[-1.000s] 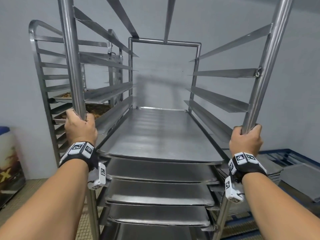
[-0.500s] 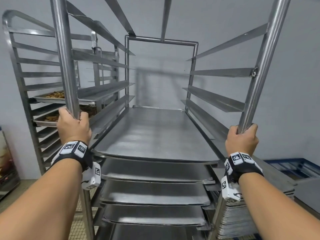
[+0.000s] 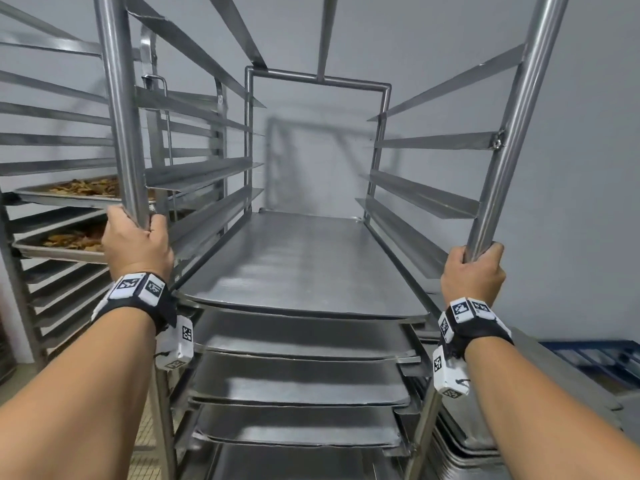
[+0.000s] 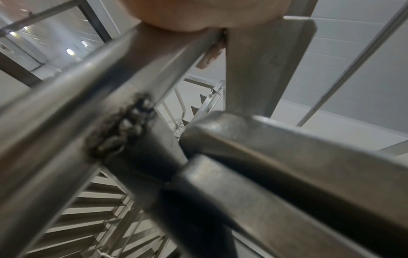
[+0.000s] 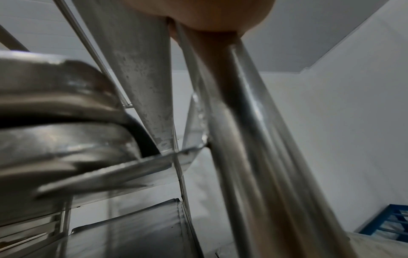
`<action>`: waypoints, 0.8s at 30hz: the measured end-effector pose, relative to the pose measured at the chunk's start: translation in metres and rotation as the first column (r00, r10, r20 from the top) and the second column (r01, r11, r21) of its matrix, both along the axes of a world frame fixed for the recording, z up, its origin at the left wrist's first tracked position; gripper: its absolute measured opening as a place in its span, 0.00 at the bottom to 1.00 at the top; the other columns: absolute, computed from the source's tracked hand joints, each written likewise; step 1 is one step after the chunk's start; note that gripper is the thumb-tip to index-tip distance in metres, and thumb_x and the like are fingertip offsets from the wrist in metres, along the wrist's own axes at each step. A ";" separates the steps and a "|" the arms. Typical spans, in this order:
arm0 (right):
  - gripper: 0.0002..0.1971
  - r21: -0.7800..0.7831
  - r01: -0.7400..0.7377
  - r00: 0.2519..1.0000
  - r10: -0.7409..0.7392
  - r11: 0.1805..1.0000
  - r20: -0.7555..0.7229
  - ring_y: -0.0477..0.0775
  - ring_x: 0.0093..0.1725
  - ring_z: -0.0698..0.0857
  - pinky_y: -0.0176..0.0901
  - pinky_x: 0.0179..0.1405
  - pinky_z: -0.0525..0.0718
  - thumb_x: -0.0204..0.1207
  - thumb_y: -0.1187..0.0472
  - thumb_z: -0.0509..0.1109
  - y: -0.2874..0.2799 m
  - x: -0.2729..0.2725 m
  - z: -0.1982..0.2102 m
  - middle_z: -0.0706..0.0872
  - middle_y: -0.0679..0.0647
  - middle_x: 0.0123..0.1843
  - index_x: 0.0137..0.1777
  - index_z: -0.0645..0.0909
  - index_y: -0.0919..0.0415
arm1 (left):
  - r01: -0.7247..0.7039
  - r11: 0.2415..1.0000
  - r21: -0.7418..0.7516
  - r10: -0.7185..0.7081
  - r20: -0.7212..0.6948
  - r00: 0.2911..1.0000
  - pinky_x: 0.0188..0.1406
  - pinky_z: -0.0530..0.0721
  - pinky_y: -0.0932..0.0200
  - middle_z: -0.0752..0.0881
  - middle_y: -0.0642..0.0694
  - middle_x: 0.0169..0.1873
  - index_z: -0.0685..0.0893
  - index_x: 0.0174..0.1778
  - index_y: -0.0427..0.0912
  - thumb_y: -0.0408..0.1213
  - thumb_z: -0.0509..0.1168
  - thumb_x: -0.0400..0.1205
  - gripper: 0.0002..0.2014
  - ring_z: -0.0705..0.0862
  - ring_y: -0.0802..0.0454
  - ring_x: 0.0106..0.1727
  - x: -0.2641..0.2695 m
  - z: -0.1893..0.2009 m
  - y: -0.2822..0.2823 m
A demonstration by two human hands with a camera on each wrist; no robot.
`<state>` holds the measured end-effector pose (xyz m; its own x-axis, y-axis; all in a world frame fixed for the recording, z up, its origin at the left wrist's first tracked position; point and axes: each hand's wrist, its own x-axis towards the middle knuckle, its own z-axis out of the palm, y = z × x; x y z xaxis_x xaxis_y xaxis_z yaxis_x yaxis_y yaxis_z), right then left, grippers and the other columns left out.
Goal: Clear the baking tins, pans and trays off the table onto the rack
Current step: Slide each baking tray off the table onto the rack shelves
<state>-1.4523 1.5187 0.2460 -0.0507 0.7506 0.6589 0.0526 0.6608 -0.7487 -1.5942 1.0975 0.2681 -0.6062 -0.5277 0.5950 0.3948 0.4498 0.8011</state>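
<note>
A tall steel rack (image 3: 317,79) stands right in front of me, with several flat metal trays (image 3: 304,265) slid onto its lower rails. My left hand (image 3: 133,237) grips the rack's front left post (image 3: 119,109), and my right hand (image 3: 476,268) grips the front right post (image 3: 509,143). In the left wrist view the left hand (image 4: 209,15) wraps the post (image 4: 92,97) above a dark weld. The right wrist view shows the right hand (image 5: 209,14) round its post (image 5: 253,139), beside blurred tray edges (image 5: 66,139).
A second steel rack (image 3: 52,143) stands close on the left, holding two trays of brown baked food (image 3: 83,188). A stack of metal trays (image 3: 485,441) sits low on the right. Blue crates (image 3: 595,358) lie by the grey wall at far right.
The rack, held by both hands, has shifted right: the second rack slid further out on the left and the tray stack on the right came closer. Both grips are unchanged.
</note>
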 end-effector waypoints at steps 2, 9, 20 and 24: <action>0.07 -0.010 -0.007 1.000 0.007 1.000 0.003 0.67 0.28 0.82 0.57 0.25 0.85 0.76 0.59 0.61 0.015 -0.017 0.001 0.79 0.60 0.32 0.47 0.67 0.62 | 0.011 1.000 0.009 -0.011 0.010 1.000 0.46 0.82 0.46 0.81 0.35 0.47 0.72 0.51 0.38 0.43 0.63 0.83 0.12 0.80 0.39 0.45 -0.018 0.000 0.013; 0.07 -0.045 -0.056 0.998 0.057 0.997 0.028 0.66 0.29 0.83 0.56 0.27 0.86 0.78 0.59 0.62 0.058 -0.072 0.005 0.75 0.53 0.29 0.48 0.68 0.62 | -0.010 1.000 0.012 0.009 0.054 0.998 0.50 0.79 0.42 0.82 0.30 0.50 0.73 0.53 0.34 0.43 0.64 0.84 0.14 0.81 0.35 0.48 -0.069 0.002 0.054; 0.08 -0.007 -0.035 0.999 0.035 0.999 0.008 0.69 0.30 0.81 0.59 0.27 0.84 0.75 0.57 0.61 0.125 -0.155 0.004 0.79 0.62 0.32 0.47 0.68 0.61 | -0.002 1.000 0.011 0.001 0.048 0.999 0.52 0.81 0.41 0.81 0.33 0.47 0.72 0.52 0.36 0.43 0.63 0.83 0.13 0.81 0.34 0.47 -0.132 0.006 0.117; 0.08 -0.012 -0.058 0.998 0.058 0.998 0.014 0.69 0.30 0.81 0.58 0.28 0.85 0.75 0.57 0.61 0.150 -0.184 0.005 0.80 0.63 0.33 0.47 0.68 0.61 | -0.028 1.000 -0.001 0.028 0.065 0.998 0.47 0.75 0.48 0.77 0.38 0.44 0.72 0.53 0.36 0.39 0.63 0.85 0.10 0.76 0.41 0.45 -0.152 0.007 0.145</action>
